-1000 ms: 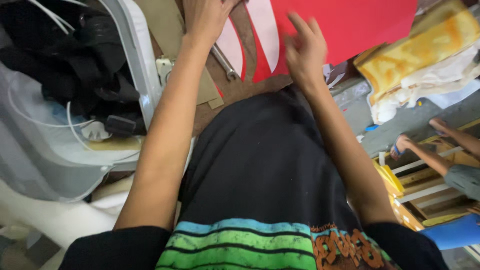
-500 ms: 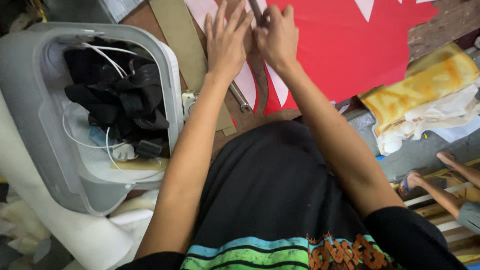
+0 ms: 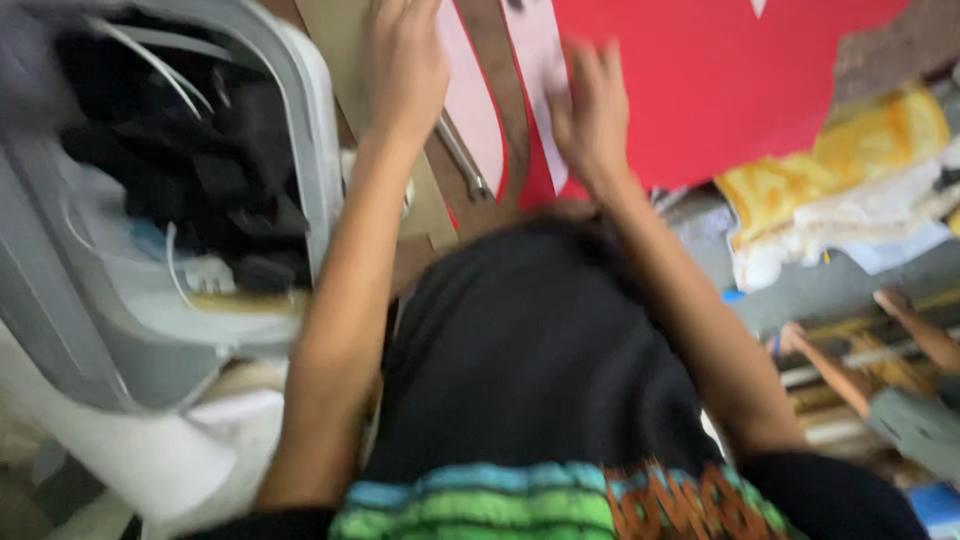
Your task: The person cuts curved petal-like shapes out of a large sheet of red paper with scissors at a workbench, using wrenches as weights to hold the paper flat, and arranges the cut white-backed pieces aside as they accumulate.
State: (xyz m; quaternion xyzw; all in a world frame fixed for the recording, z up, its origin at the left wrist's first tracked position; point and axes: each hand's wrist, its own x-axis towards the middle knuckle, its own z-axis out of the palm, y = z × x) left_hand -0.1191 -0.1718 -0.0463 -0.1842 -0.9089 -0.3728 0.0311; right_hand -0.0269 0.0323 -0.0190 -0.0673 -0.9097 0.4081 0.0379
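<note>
A large red sheet (image 3: 720, 80) lies on a wooden table at the top of the blurred head view. Pale pink cut pieces (image 3: 470, 110) lie at its left edge. My left hand (image 3: 405, 60) rests flat on a pink piece and a brown cardboard strip (image 3: 340, 50), fingers spread. My right hand (image 3: 590, 110) presses with spread fingers on a pale piece at the red sheet's edge. Neither hand visibly grips anything. A metal tool (image 3: 462, 155) lies between my hands.
A grey plastic bin (image 3: 300, 150) with black cloth and white cords stands at the left. Yellow and white cloth (image 3: 860, 190) is bunched at the right. Another person's arms (image 3: 850, 370) show at the lower right. My black shirt with striped hem fills the bottom.
My hands have moved apart again, the left further left and up, the right lower onto the sheet's edge. The camera has shifted and the picture is blurrier.
</note>
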